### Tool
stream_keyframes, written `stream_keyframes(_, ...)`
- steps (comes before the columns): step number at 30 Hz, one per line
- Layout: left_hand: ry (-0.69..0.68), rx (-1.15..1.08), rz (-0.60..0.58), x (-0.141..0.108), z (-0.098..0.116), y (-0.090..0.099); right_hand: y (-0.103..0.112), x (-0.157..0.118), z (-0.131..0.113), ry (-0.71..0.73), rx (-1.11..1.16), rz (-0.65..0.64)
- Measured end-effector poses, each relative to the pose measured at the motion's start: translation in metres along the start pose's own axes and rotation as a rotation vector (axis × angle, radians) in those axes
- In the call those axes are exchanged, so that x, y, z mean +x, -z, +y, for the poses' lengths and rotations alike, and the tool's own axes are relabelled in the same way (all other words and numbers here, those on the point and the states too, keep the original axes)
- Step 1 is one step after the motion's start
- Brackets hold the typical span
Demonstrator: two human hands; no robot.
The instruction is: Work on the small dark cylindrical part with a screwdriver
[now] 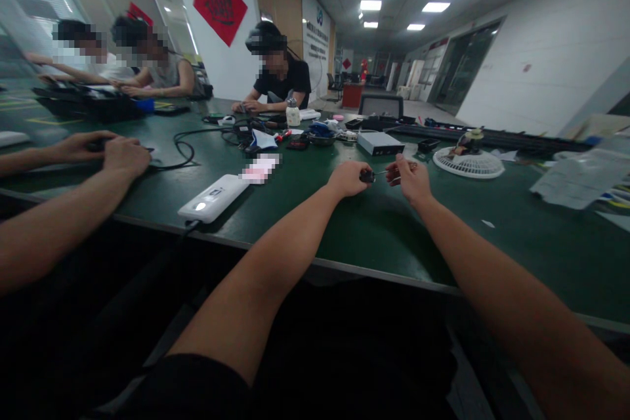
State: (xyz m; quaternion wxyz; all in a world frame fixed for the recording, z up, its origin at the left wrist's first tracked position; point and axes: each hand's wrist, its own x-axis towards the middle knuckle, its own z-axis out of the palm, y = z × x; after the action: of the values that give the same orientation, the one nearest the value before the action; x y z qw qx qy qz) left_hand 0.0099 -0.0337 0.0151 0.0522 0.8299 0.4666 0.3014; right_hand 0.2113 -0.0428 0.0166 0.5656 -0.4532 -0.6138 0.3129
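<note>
The person sat at a green table [492, 256] with both forearms stretched over it. The left hand [350, 178] was curled around a small dark object [367, 176], gripping it between thumb and fingers; most of it was hidden, so what it was could not be told. The right hand [412, 180] faced it, thumb raised and fingers bent, pinching a thin metal rod [382, 173] that reached across the short gap to the dark object. Whether the rod's tip touched the object or went into it was too small to tell. Both things were between the two hands, near the middle of the table. Just behind them was a grey box [380, 143], and to the right of that lay a round white fan cover [468, 163]. A crumpled clear plastic bag [573, 177] lay farther right. Left of the left arm, near the table's front edge, was a long white device [214, 199] with a dark cord at its near end. Farther left, a co-worker's hands [125, 156] were over the table. Across the table, beyond a white bottle [293, 113], sat another person in a black shirt [294, 82].
</note>
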Motion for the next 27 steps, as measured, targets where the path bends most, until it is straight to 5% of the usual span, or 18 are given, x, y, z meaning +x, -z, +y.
stream_keyframes(14,-0.018,-0.002,0.028,0.0003,-0.0019,-0.0001,0.0014,0.0021,0.0016,-0.095,0.068,0.025)
stream_keyframes(27,-0.004,0.024,0.033,-0.0005,-0.0026,-0.0003,0.0006,0.0017,0.003,-0.012,0.095,0.051)
